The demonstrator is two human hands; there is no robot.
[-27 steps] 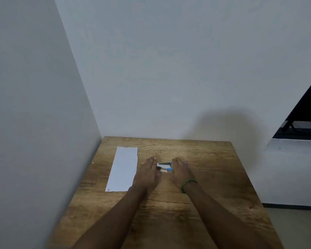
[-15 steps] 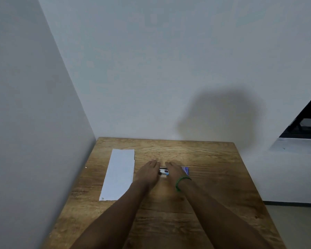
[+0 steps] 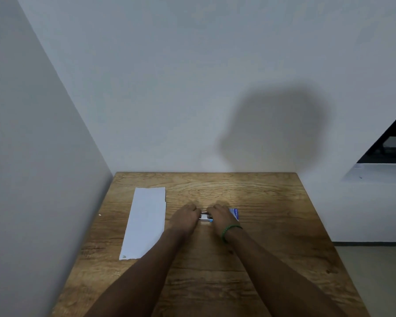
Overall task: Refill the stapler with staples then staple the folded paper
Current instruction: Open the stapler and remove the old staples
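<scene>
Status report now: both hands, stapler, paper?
Left hand and right hand both at stapler, grip unclear. Folded paper flat, left, untouched. Nothing in the way.

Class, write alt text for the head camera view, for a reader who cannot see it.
A person's left hand and right hand close in on a small stapler on a wooden table; how they grip it is hidden. A blue and white box peeks out beside the right hand, and a folded paper lies apart to the left.
</scene>
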